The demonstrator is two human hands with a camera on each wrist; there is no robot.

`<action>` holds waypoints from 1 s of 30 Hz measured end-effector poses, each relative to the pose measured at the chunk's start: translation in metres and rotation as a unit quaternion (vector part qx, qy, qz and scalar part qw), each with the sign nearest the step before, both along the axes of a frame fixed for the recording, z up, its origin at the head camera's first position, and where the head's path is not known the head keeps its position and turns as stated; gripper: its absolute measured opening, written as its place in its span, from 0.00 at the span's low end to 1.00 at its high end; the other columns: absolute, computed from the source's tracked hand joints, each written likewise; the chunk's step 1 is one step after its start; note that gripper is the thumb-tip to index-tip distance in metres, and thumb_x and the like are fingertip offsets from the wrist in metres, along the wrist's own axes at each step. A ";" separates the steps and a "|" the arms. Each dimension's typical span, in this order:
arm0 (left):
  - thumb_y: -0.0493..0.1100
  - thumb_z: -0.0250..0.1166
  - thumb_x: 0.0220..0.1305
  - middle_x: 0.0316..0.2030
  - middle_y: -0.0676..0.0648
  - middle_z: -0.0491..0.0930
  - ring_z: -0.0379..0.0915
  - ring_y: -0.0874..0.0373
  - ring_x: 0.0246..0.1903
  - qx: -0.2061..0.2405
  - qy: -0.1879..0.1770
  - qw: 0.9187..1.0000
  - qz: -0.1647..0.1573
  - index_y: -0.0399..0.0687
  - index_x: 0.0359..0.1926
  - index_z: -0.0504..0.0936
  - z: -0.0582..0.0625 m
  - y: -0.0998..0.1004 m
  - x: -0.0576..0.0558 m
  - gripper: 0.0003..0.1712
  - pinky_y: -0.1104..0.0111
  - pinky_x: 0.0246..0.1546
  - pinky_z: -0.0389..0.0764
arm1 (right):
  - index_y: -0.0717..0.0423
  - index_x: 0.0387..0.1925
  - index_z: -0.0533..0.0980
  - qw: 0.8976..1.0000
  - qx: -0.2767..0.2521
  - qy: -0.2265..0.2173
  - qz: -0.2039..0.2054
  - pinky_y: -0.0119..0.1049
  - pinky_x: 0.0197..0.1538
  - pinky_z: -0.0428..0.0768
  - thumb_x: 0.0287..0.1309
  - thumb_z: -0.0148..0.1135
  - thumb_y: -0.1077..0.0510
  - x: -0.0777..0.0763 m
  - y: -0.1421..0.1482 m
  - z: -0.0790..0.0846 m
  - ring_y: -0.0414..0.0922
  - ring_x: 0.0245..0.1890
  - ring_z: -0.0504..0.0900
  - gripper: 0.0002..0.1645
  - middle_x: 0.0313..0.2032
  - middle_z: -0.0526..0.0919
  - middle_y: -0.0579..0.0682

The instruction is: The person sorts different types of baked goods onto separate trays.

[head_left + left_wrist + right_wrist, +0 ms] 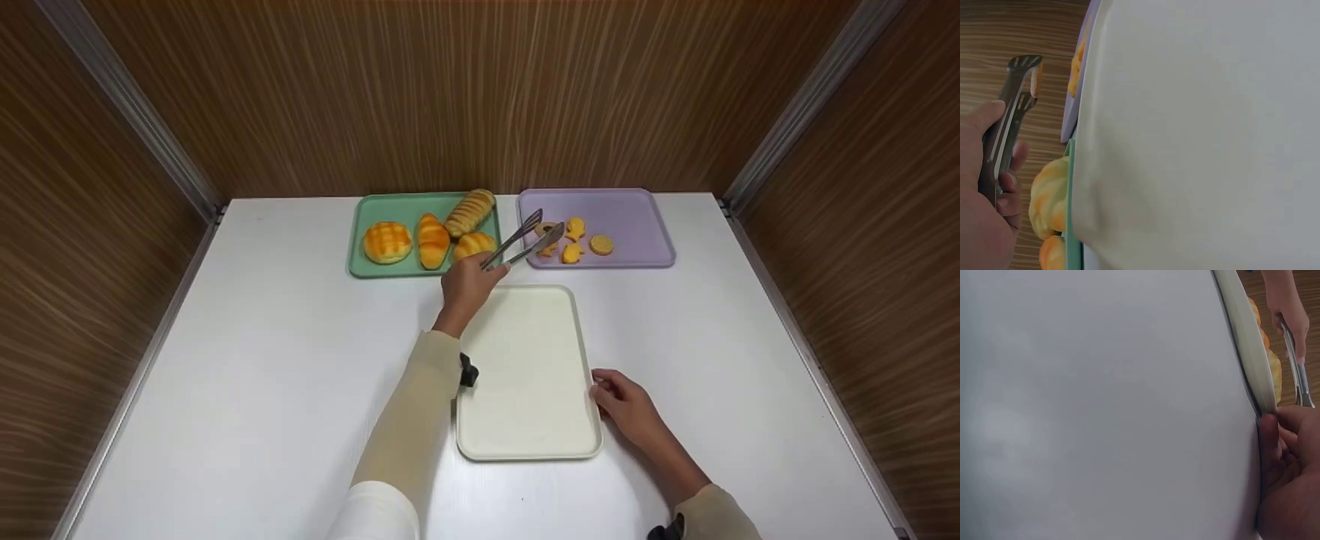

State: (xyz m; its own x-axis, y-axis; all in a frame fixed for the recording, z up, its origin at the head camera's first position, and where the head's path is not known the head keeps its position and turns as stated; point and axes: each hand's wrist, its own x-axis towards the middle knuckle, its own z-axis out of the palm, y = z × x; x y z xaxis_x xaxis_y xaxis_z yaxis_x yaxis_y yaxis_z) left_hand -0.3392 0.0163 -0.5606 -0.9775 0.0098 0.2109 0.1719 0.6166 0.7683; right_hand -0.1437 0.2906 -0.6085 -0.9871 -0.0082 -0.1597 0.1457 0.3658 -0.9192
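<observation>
My left hand [469, 285] grips a pair of metal tongs [517, 244] over the gap between the green and purple trays. Between the tips of the tongs is a round cookie [1036, 81], lifted above the purple tray in the left wrist view. A cream-coloured tray [529, 375] lies lengthwise in front of me, bare, with my left forearm across its left edge. At its right edge, my right hand [626, 405] pinches the rim between thumb and fingers.
The green tray [360, 259] at the back holds several breads, including a round bun [388, 242] and a striped loaf [470, 213]. Fish-shaped biscuits [572, 252] and a round biscuit [601, 244] lie on the purple tray [637, 225]. Wood-grain walls [450, 97] enclose the white table [285, 360].
</observation>
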 end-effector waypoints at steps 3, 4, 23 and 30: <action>0.59 0.68 0.64 0.21 0.55 0.77 0.69 0.58 0.25 -0.008 -0.013 1.000 0.005 0.52 0.30 0.84 -0.007 0.013 -0.012 0.17 0.63 0.28 0.69 | 0.65 0.60 0.75 1.000 -0.006 -0.012 0.001 0.30 0.35 0.80 0.70 0.59 0.62 0.001 0.000 0.000 0.41 0.31 0.78 0.20 0.40 0.79 0.55; 0.59 0.68 0.64 0.22 0.55 0.77 0.69 0.58 0.26 -0.010 -0.020 1.000 0.006 0.52 0.31 0.84 -0.009 0.017 -0.015 0.17 0.64 0.28 0.69 | 0.65 0.60 0.75 1.000 -0.006 -0.013 0.002 0.30 0.35 0.80 0.70 0.59 0.62 0.001 -0.001 0.000 0.41 0.31 0.78 0.20 0.40 0.79 0.55; 0.60 0.69 0.63 0.23 0.51 0.81 0.73 0.55 0.25 -0.051 -0.010 0.997 0.063 0.48 0.28 0.84 -0.017 0.055 -0.043 0.21 0.63 0.26 0.64 | 0.64 0.59 0.76 1.000 -0.003 0.007 -0.006 0.30 0.34 0.79 0.69 0.61 0.62 0.002 -0.001 -0.001 0.40 0.29 0.78 0.19 0.38 0.79 0.54; 0.61 0.70 0.61 0.20 0.52 0.77 0.71 0.55 0.23 -0.033 -0.005 0.998 0.056 0.47 0.27 0.82 -0.018 0.047 -0.042 0.22 0.64 0.24 0.64 | 0.64 0.59 0.76 1.000 -0.001 0.001 -0.007 0.30 0.33 0.79 0.69 0.60 0.62 0.000 0.000 -0.001 0.41 0.29 0.78 0.19 0.37 0.79 0.53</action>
